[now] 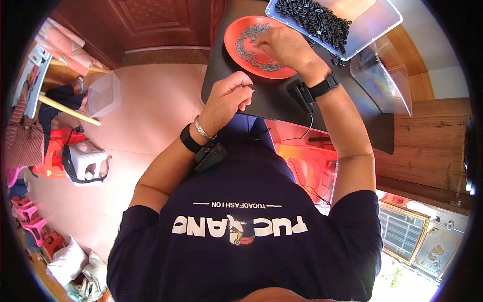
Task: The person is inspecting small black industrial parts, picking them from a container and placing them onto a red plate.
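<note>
A red plate (232, 36) on the dark table holds many small grey pin-like pieces (245, 50), which look like screws. My right hand (288, 49) is over the plate, its fingertips pinched together down among the grey pieces; whether one sits between them is too small to tell. Close to the table's near left edge, my left hand (232, 95) is closed, with a small black part (252, 88) showing at its fingertips. Beyond the plate, a clear plastic bin (370, 30) contains a heap of small black parts (317, 22).
A few black parts (337, 61) lie on the table (347, 108) beside the bin. At the right stands a clear plastic container (385, 80). A black device with a cable (302, 95) is strapped at my right wrist. Stools (88, 158) stand at the far left.
</note>
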`<state>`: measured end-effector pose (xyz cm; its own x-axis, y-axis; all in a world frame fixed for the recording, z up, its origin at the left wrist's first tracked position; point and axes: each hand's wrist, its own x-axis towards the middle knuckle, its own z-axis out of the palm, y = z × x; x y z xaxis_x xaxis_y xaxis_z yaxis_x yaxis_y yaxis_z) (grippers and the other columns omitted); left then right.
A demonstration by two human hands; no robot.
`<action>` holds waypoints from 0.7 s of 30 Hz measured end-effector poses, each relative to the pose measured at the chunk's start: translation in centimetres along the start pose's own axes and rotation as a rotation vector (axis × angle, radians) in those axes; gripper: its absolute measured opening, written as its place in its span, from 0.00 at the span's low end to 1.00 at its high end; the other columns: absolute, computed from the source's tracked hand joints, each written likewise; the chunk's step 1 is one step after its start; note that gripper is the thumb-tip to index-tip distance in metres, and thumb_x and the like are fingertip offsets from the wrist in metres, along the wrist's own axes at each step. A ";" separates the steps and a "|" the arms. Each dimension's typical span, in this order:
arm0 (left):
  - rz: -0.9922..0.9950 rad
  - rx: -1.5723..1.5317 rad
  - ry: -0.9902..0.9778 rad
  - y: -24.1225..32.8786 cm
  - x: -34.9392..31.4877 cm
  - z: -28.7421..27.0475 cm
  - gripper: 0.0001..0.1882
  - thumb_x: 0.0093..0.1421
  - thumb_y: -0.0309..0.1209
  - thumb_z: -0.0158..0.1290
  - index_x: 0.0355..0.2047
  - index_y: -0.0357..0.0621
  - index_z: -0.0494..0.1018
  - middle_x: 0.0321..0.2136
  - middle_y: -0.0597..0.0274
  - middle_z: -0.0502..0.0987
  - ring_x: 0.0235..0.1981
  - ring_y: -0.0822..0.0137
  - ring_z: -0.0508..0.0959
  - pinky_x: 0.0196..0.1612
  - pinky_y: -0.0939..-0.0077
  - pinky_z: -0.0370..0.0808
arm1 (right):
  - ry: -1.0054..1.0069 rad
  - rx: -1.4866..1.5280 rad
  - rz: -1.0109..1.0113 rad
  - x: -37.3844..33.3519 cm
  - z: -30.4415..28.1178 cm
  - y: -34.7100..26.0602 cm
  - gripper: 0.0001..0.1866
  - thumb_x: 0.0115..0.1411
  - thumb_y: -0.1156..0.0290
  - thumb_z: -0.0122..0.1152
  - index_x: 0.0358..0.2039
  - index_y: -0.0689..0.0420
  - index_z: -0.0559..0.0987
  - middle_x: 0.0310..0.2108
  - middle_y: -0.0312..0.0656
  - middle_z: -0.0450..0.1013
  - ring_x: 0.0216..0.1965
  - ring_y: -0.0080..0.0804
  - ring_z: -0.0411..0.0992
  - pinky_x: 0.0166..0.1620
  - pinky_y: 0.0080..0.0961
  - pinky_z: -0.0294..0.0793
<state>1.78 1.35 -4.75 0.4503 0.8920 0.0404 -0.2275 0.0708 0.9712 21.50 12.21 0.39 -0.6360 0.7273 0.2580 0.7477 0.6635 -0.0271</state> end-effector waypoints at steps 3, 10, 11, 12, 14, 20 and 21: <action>0.007 -0.004 0.003 -0.2 0.0 0.0 0.05 0.60 0.28 0.45 0.31 0.41 0.70 0.20 0.69 0.72 0.19 0.82 0.68 0.21 0.89 0.62 | -0.177 0.102 0.075 1.5 -0.6 -1.2 0.09 0.51 0.71 0.54 0.31 0.53 0.81 0.29 0.45 0.76 0.32 0.42 0.74 0.36 0.36 0.73; -0.006 -0.005 0.011 -0.1 0.1 0.0 0.05 0.60 0.28 0.45 0.30 0.41 0.70 0.20 0.69 0.72 0.19 0.82 0.67 0.21 0.89 0.61 | -0.212 -0.045 0.002 3.0 1.9 -0.8 0.08 0.48 0.72 0.56 0.29 0.56 0.80 0.30 0.45 0.76 0.33 0.43 0.74 0.37 0.36 0.73; -0.007 -0.004 0.012 -0.1 0.0 0.0 0.05 0.60 0.28 0.45 0.30 0.41 0.70 0.20 0.69 0.72 0.19 0.82 0.67 0.21 0.89 0.61 | -0.288 -0.092 0.048 3.3 1.6 -1.2 0.07 0.48 0.72 0.56 0.28 0.56 0.80 0.29 0.46 0.76 0.33 0.43 0.75 0.38 0.36 0.73; -0.001 -0.004 0.011 -0.2 0.0 0.0 0.05 0.60 0.28 0.45 0.30 0.41 0.70 0.20 0.69 0.72 0.19 0.82 0.68 0.21 0.89 0.61 | -0.365 -0.139 0.094 3.4 1.5 -1.4 0.07 0.47 0.72 0.56 0.27 0.56 0.80 0.29 0.46 0.76 0.33 0.43 0.75 0.38 0.36 0.73; 0.004 -0.001 0.007 -0.2 0.0 0.0 0.05 0.60 0.28 0.45 0.30 0.41 0.70 0.20 0.69 0.72 0.19 0.82 0.68 0.21 0.89 0.61 | -0.365 -0.166 0.071 3.5 1.8 -1.2 0.07 0.47 0.72 0.56 0.27 0.56 0.80 0.28 0.47 0.76 0.32 0.43 0.75 0.37 0.37 0.73; 0.009 0.001 0.025 -0.2 0.0 0.0 0.05 0.60 0.28 0.45 0.31 0.41 0.70 0.20 0.68 0.72 0.19 0.82 0.68 0.21 0.89 0.62 | -0.288 -0.088 0.146 2.4 -0.4 -2.0 0.07 0.50 0.69 0.58 0.28 0.59 0.78 0.24 0.48 0.75 0.29 0.38 0.76 0.35 0.32 0.74; 0.011 0.012 0.025 -0.2 0.0 0.0 0.05 0.60 0.28 0.45 0.31 0.41 0.70 0.20 0.68 0.72 0.19 0.82 0.68 0.21 0.89 0.62 | -0.282 0.001 0.216 2.0 -1.2 -2.1 0.08 0.51 0.69 0.58 0.28 0.61 0.77 0.23 0.48 0.75 0.27 0.36 0.77 0.34 0.29 0.74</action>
<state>1.83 1.37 -4.92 0.4262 0.9035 0.0457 -0.2217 0.0553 0.9736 18.93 12.08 2.15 -0.4909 0.8707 -0.0308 0.8707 0.4890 -0.0526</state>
